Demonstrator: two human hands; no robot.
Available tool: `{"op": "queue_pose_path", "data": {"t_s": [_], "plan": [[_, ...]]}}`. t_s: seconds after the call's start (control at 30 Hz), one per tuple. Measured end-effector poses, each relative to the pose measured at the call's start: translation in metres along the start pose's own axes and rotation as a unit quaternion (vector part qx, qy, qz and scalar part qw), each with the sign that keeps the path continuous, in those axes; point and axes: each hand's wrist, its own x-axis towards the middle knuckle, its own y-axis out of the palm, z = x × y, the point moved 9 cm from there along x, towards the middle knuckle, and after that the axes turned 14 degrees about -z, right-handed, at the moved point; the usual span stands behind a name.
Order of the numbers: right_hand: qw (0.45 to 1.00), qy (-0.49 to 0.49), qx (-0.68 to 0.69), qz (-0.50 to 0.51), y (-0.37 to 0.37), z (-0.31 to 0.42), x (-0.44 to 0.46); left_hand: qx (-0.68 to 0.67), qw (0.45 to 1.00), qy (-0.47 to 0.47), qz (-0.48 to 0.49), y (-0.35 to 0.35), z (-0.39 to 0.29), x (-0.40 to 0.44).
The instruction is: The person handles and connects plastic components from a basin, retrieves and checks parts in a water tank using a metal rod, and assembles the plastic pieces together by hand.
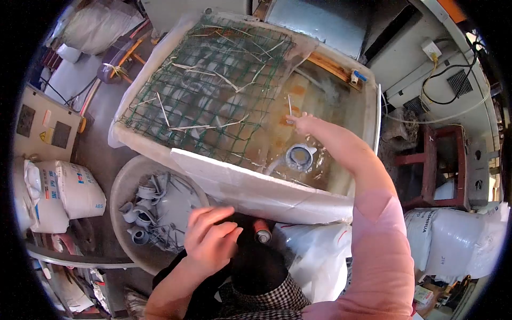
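Observation:
My right hand (305, 125) reaches out over the water of a white-walled tank (240, 178), its fingers closed together. A thin pale strip (289, 102) stands at the fingertips; whether they grip it I cannot tell. Just below that hand, a grey ring-shaped plastic part (300, 157) lies in the water, with a curved tail running left. My left hand (210, 240) is over my lap, slightly blurred, fingers half bent and thumb apart, holding nothing visible. Beside it stands a round tub (121, 213) with several grey plastic parts (143, 216) and thin sprues.
Green netting (213, 80) with pale ties covers the tank's left half, over pale submerged shapes. A blue-handled valve (358, 76) sits at the back right rim. A red can (262, 230) and a white plastic bag (320, 261) are near my legs. Sacks (77, 189) stand left.

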Motion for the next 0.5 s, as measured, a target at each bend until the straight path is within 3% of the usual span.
{"op": "queue_pose_path", "data": {"t_s": [0.07,0.13,0.2,0.27,0.3,0.4,0.47,0.5], "plan": [[0.999,0.046,0.001,-0.022,0.015,-0.008,0.01,0.069,0.997,0.024,-0.017,0.002,0.003,0.008],[1.0,0.016,-0.006,-0.012,0.04,-0.012,0.025,0.14,0.988,0.048,-0.032,0.004,0.007,0.018],[1.0,-0.014,-0.012,-0.005,0.046,-0.015,0.025,0.247,0.965,0.039,0.08,0.025,0.023,0.026],[0.986,0.041,0.098,-0.13,0.012,-0.027,0.008,0.245,0.962,0.033,0.113,0.036,0.029,0.025],[0.985,0.046,0.096,-0.134,-0.005,-0.027,-0.006,0.237,0.965,0.026,0.11,0.039,0.03,0.025],[0.981,0.012,0.083,-0.174,-0.077,-0.022,-0.067,0.193,0.978,0.026,0.071,0.037,0.024,0.028],[0.939,-0.036,0.199,-0.278,-0.134,-0.026,-0.123,0.196,0.978,0.025,0.061,0.034,0.017,0.026],[0.925,-0.036,0.258,-0.276,-0.155,-0.03,-0.159,0.194,0.979,0.028,0.055,0.032,0.013,0.025]]}}
